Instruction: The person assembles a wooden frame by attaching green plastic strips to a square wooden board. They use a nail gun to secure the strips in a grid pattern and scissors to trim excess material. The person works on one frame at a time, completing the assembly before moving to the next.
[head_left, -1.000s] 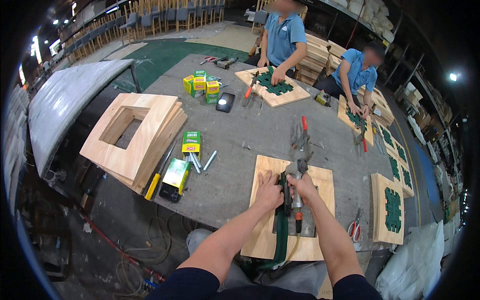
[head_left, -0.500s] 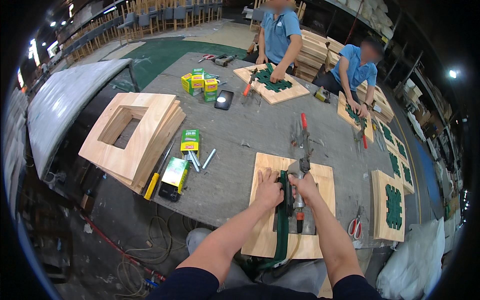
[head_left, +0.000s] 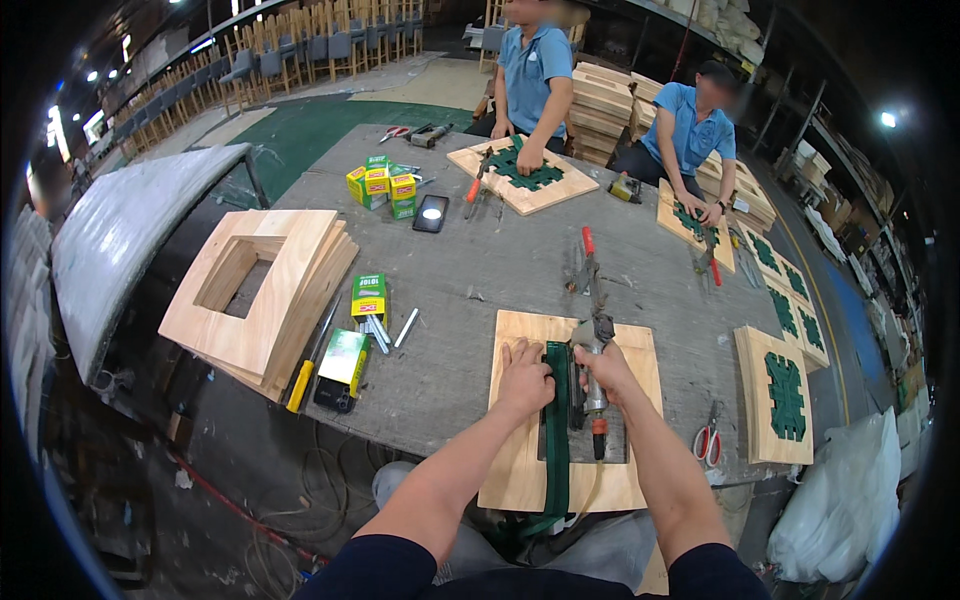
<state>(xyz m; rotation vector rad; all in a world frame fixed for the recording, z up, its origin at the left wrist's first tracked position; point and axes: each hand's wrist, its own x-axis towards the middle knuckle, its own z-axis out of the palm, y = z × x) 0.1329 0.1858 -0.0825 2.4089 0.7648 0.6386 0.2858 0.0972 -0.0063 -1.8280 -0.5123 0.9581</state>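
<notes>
A square wooden panel (head_left: 640,480) with a rectangular opening lies in front of me at the table's near edge. A dark green webbing strap (head_left: 557,470) runs lengthwise over the opening and hangs off the near side. My left hand (head_left: 523,380) rests on the wood left of the strap, fingers spread, the thumb side against the strap's edge. My right hand (head_left: 610,375) is wrapped round the handle of a pneumatic staple gun (head_left: 596,400), whose black magazine sits just right of the strap. The gun's nose is hidden from view.
Staple boxes (head_left: 368,298), loose staple strips (head_left: 406,327), a yellow-handled screwdriver (head_left: 300,385) and stacked frames (head_left: 240,340) lie left. Red-handled pliers (head_left: 587,245) lie ahead, scissors (head_left: 707,445) and webbed panels (head_left: 755,400) right. Two co-workers (head_left: 535,80) handle panels across the table (head_left: 450,250).
The view has shifted slightly. The staple gun now sits a little farther right of the strap, and more of the strap's width shows. My left hand has moved slightly off the strap.
</notes>
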